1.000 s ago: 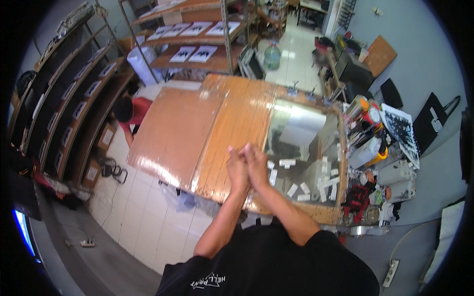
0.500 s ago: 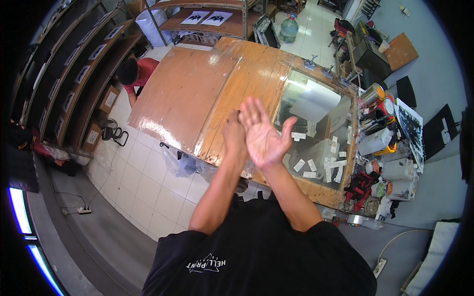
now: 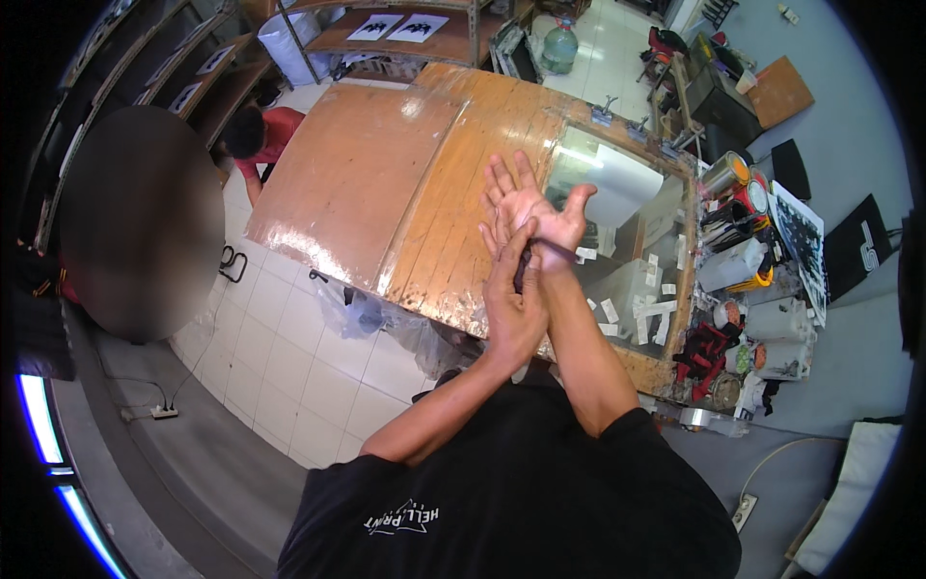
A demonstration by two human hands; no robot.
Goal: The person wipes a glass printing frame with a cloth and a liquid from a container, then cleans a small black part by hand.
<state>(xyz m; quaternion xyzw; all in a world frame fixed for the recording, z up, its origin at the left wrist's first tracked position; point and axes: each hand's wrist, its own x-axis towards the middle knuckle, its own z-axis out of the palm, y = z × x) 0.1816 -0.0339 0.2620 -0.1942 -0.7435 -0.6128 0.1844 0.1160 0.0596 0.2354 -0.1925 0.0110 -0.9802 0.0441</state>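
Note:
Over the table, my right hand is held palm up with its fingers spread. My left hand is closed at the right wrist, its fingertips pressed on a dark narrow strap that lies across that wrist. Part of the strap is hidden beneath the left fingers, so how it is fastened cannot be seen. Below both hands is the wooden table, with a framed glass panel set in its right part. White labels and a white sheet show on the glass.
Paint cans, bottles and tools crowd the table's right side. Metal clamps stand at the far edge. A person in red crouches beyond the left edge near shelves. A blurred dark oval covers part of the left.
My left hand has moved from beside the right fingers down to the right wrist, where a dark strap now shows. The blurred oval has appeared at the left.

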